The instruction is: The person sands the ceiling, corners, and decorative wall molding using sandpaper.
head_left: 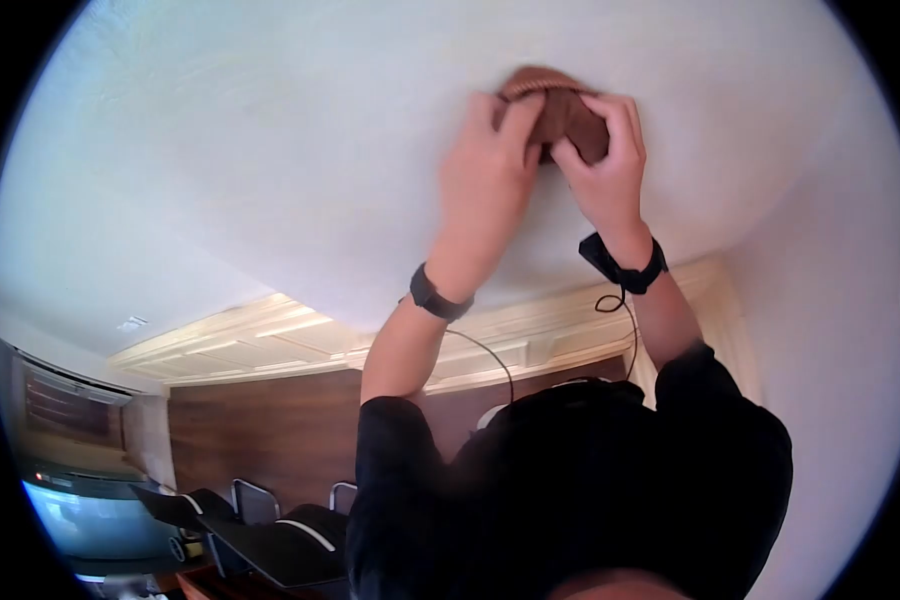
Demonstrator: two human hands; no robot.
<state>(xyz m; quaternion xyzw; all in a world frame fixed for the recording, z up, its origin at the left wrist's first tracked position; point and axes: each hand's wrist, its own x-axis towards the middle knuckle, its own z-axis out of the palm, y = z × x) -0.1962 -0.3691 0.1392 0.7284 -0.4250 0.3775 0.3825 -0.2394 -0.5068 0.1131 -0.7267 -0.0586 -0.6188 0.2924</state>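
Both of my hands grip a brown, soft-looking item (578,120) with a ribbed or stitched band along its upper part. I cannot make out exactly what kind of thing it is. My left hand (485,165) has its fingers bent over the item's left side and is slightly blurred. On the right side, my right hand (610,165) pinches it between thumb and fingers. The item is in front of a broad white surface (270,150); whether it touches that surface cannot be told. Parts of the item are hidden behind my fingers.
Dark bands (438,295) circle both wrists, and a thin black cable (633,335) hangs from the right one. Cream panelled trim (260,345) borders the white surface. Lower left are a brown wooden surface (260,430), black chairs (280,545) and a screen (100,520).
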